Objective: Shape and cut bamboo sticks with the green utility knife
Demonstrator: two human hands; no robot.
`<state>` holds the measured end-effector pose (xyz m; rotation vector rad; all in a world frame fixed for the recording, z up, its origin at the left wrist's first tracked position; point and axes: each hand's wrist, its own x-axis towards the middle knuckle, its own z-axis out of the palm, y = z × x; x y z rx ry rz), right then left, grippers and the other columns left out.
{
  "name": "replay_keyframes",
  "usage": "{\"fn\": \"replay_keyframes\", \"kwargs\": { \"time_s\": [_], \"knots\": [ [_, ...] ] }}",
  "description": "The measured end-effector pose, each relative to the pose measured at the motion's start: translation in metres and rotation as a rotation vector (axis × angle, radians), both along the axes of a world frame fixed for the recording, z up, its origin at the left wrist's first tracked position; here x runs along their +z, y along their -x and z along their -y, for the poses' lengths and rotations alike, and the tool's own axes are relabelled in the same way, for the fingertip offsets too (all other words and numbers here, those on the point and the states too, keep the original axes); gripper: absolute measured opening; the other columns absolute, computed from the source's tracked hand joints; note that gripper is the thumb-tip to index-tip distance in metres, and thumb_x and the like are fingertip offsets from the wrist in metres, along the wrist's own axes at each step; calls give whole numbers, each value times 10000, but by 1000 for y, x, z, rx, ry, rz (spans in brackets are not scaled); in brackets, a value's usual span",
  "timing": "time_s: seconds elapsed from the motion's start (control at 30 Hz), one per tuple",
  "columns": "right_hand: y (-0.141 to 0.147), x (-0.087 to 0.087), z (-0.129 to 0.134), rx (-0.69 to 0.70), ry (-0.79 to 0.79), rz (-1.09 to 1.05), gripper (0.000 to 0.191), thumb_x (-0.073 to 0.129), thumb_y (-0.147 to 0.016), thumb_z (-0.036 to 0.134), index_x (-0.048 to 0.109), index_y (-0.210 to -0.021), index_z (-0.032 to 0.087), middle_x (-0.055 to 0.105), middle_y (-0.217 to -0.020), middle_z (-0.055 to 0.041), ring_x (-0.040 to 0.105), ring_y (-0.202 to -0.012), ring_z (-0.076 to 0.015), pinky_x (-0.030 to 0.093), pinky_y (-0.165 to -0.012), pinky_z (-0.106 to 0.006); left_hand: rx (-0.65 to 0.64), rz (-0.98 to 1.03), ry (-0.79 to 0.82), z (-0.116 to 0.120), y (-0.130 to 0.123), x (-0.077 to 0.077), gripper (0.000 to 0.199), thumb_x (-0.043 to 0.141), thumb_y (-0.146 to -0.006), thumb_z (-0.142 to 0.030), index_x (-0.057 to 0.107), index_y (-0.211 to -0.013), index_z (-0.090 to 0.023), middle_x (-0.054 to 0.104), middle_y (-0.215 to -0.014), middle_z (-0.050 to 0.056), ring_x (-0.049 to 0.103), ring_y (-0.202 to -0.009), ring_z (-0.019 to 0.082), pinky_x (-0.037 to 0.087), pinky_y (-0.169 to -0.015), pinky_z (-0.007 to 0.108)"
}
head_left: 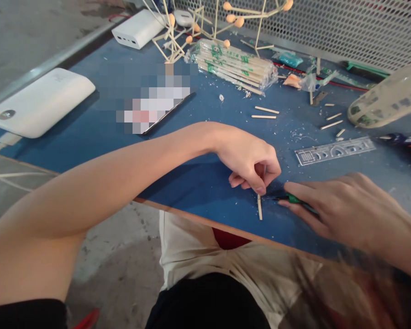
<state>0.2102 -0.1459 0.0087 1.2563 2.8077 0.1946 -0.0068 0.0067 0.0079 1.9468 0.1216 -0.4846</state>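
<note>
My left hand (251, 160) is bent down at the wrist over the blue tabletop, thumb and fingertip pinched on the upper end of a short wooden stick (260, 211). The stick lies near the table's front edge, pointing toward me, with a slight bend or cut line just below the fingertips. In my right hand (342, 212) is a green-handled craft knife (293, 199). Its dark, thin tip points left at the stick, close to the pinching fingers; whether it touches the stick I cannot tell. Part of the handle is hidden by my right fingers.
A clear stencil ruler (335, 151) lies beyond my right hand, with a glue gun (402, 140) at the right. Behind are cut stick pieces (264, 116), a bagged stick bundle (233, 64) and a stick structure (215, 20). A phone (157, 109) and white power bank (43, 103) lie left.
</note>
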Motion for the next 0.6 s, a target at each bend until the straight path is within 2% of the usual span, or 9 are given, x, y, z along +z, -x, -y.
{"fn": "replay_keyframes", "kwargs": {
  "time_s": [0.3,0.6],
  "knots": [
    [2,8,-2,-9,87,13,265,377,-1063,415,486,-853,296,553,-548,91,547,-399,-196,184,-491,-321,24,0,41,0,-1,-2,157,703,-853,-370,698,-858,-214,711,-683,-18,640,-578,123,485,-662,267],
    [1,11,-1,-50,91,34,302,382,-1057,448,532,-846,291,583,-538,84,545,-398,-191,163,-496,-327,-13,15,29,-1,-1,-2,167,654,-893,-367,656,-854,-205,701,-699,-17,655,-594,129,482,-642,267]
  ]
}}
